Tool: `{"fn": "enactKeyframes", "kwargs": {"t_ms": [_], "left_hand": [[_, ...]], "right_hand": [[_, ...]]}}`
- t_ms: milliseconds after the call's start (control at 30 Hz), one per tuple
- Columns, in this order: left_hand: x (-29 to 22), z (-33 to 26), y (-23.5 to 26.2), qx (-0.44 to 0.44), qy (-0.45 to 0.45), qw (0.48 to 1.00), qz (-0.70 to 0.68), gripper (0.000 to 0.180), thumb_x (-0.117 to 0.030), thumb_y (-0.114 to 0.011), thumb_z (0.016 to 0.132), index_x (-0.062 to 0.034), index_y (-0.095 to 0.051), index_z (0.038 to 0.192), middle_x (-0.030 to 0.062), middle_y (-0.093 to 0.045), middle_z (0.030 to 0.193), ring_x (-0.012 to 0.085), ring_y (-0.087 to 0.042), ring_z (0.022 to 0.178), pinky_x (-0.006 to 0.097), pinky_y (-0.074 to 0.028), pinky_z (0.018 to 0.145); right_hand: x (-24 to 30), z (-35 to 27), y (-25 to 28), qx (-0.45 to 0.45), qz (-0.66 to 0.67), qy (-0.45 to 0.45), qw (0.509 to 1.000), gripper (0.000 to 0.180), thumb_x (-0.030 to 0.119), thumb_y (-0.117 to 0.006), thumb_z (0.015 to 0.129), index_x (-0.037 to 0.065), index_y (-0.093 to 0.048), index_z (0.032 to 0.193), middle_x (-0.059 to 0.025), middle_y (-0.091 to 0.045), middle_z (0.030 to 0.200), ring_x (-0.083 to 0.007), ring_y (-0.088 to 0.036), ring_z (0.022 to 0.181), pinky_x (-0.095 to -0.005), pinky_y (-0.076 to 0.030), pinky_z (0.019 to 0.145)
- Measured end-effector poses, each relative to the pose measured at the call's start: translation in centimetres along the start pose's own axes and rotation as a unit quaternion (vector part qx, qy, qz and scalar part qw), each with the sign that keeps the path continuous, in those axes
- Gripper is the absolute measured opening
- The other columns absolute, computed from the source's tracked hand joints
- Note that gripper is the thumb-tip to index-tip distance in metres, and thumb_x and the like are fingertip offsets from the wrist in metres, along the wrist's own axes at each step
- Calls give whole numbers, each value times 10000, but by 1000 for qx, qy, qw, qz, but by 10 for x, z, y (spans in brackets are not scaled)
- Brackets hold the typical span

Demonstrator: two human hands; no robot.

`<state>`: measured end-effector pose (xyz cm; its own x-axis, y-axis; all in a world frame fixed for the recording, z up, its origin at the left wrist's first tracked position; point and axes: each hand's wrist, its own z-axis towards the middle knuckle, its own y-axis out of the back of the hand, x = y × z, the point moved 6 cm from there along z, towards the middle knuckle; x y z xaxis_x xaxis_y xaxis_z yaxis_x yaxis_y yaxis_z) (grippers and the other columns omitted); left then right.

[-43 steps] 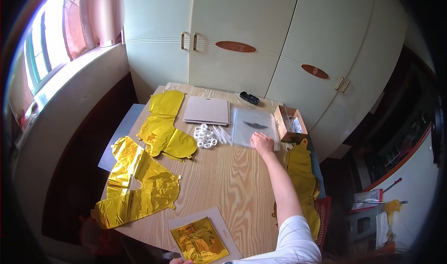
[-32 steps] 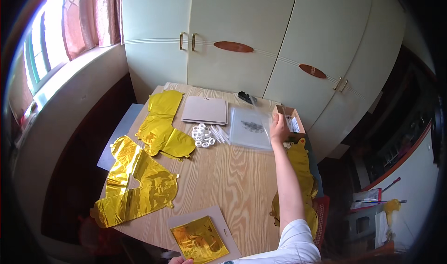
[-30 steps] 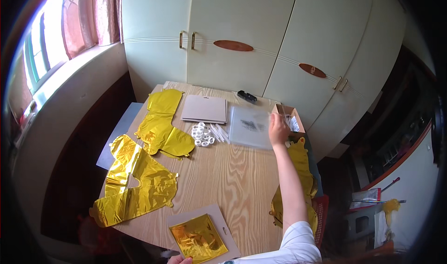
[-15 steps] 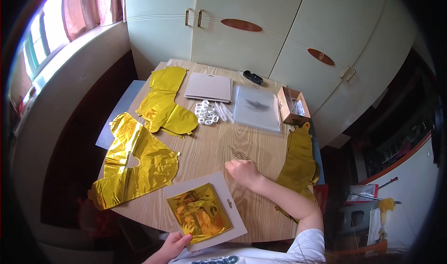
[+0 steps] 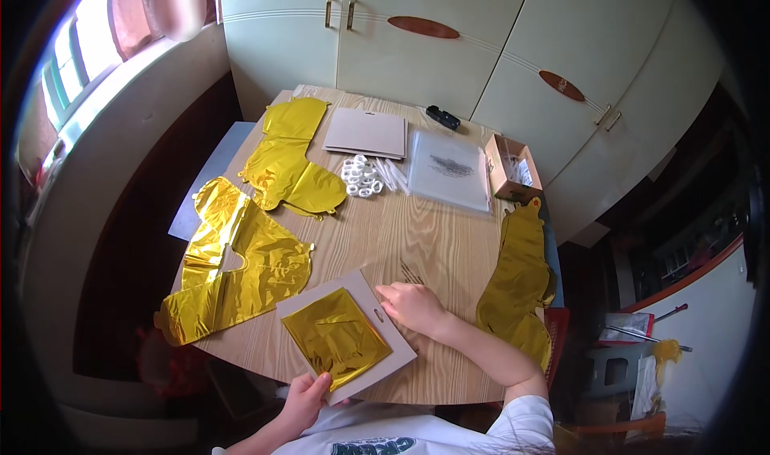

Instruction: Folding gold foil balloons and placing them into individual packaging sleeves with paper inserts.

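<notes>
Wood-grain table (image 5: 377, 238): gold foils (image 5: 277, 162), cards (image 5: 366, 133), clear bags (image 5: 449, 184), rings (image 5: 362, 177).

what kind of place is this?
Probably a room in a home: pale built-in cupboards with metal pull handles, a window with pinkish curtains, and a wood-grain table.

the right hand (image 5: 413, 307) has brought a clear bag (image 5: 412, 273) down beside the card (image 5: 361, 288).
</notes>
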<state>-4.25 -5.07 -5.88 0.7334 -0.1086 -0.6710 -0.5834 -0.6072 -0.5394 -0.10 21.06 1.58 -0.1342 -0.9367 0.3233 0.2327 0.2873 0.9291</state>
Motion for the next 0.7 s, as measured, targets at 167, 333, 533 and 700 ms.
{"fn": "enactKeyframes", "kwargs": {"t_ms": [167, 333, 533, 700], "left_hand": [[-4, -3, -2, -7, -13, 995, 99, 317, -197, -476, 1036, 75, -547, 1183, 176, -659, 1108, 254, -691, 839, 369, -597, 716], [-7, -6, -6, -9, -44, 986, 158, 329, -199, -470, 1039, 88, -548, 1181, 168, -663, 1093, 250, -695, 852, 354, -602, 685], [5, -7, -8, -15, -23, 989, 148, 330, -193, -459, 1041, 88, -542, 1193, 172, -663, 1085, 245, -694, 861, 351, -598, 715], [19, -2, -11, 19, 7, 997, 71, 351, -198, -460, 1040, 110, -523, 1196, 181, -660, 1069, 235, -688, 894, 334, -582, 747]], "right_hand": [[5, -6, -2, 34, 11, -18, 999, 375, 114, -644, 834, 25, -607, 1196, -138, -634, 903, -297, -687, 778, -387, -579, 690], [12, -13, -2, 57, 5, -23, 998, 421, 81, -625, 824, 22, -594, 1239, -146, -609, 879, -311, -687, 750, -402, -582, 667], [18, -15, 2, 28, 36, -37, 998, 443, 60, -607, 815, 24, -582, 1257, -148, -614, 882, -314, -688, 727, -404, -584, 639], [30, -14, 5, -8, -2, -56, 998, 274, 68, -615, 807, 10, -584, 1073, -138, -622, 859, -290, -694, 726, -375, -582, 609]]}}
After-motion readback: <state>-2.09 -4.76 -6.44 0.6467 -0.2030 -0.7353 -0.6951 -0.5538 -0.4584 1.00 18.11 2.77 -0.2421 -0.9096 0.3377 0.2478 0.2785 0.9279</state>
